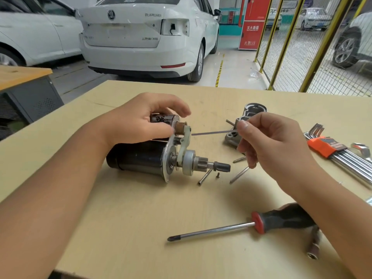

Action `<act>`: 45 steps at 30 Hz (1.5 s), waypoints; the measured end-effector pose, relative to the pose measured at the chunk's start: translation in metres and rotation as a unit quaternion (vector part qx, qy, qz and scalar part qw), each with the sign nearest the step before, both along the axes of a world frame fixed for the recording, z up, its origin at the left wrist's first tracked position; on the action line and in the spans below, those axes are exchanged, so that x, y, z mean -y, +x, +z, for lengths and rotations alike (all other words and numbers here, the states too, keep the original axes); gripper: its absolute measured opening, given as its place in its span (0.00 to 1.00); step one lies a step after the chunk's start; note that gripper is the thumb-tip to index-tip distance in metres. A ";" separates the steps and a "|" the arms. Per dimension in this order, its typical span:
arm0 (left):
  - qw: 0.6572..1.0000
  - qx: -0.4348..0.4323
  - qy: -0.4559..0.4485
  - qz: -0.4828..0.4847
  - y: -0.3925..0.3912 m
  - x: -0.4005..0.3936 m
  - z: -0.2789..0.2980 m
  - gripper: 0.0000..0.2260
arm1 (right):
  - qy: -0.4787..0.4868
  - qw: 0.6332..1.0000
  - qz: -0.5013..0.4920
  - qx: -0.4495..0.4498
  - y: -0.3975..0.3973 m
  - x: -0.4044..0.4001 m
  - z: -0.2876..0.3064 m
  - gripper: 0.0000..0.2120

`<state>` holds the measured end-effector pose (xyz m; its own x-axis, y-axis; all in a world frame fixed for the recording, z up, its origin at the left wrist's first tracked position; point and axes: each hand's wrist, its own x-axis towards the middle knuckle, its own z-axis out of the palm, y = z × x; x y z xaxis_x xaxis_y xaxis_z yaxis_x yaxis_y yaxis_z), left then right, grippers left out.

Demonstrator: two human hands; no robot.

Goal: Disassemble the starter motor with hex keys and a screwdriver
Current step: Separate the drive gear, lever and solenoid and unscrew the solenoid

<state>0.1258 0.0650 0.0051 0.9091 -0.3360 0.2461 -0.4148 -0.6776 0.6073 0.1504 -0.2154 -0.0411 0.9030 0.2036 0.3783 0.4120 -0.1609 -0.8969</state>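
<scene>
The black starter motor (141,156) lies on its side on the wooden table (130,228), pinion gear pointing right. My left hand (138,119) grips the black solenoid (162,118) on top of it. My right hand (269,137) pinches a thin hex key (213,132) whose tip points at the white shift fork (186,141). The detached aluminium nose housing (241,121) lies behind my right hand. A red-and-black screwdriver (241,224) lies near the table's front, partly under my right forearm.
Long bolts (205,176) and a small screw (218,174) lie by the pinion. A hex key set in an orange holder (330,147) sits at the right edge. A socket bit (314,246) lies under my right arm. White cars and a yellow mesh fence stand beyond the table.
</scene>
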 end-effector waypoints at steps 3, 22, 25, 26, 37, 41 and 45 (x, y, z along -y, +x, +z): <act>0.999 -0.004 0.039 0.023 -0.001 0.004 -0.001 0.22 | -0.002 1.000 0.007 0.007 -0.001 -0.001 0.000 0.12; 0.988 0.006 0.029 0.149 0.010 0.027 -0.010 0.12 | -0.001 1.000 -0.023 0.011 -0.003 0.000 0.003 0.10; 0.988 0.028 -0.013 0.150 0.010 0.026 -0.011 0.06 | -0.019 0.998 -0.054 -0.013 0.000 0.000 0.000 0.12; 0.988 0.035 -0.026 0.150 0.009 0.026 -0.011 0.06 | -0.030 0.997 -0.064 -0.025 0.001 0.001 -0.001 0.12; 0.999 -0.027 -0.001 0.039 0.001 0.016 -0.002 0.10 | -0.268 0.960 -0.075 -0.022 0.004 0.004 -0.007 0.11; 0.999 -0.022 0.015 0.027 0.000 0.013 0.000 0.11 | -0.317 0.945 -0.079 0.000 0.007 0.006 -0.008 0.11; 0.997 -0.052 -0.039 0.036 -0.001 0.006 0.003 0.16 | -0.357 0.930 -0.087 0.007 0.011 0.007 -0.009 0.11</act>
<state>0.1248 0.0586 0.0084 0.9521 -0.2525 0.1723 -0.2990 -0.6520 0.6968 0.1619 -0.2219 -0.0500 0.9416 0.2589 0.2151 0.3353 -0.7788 -0.5302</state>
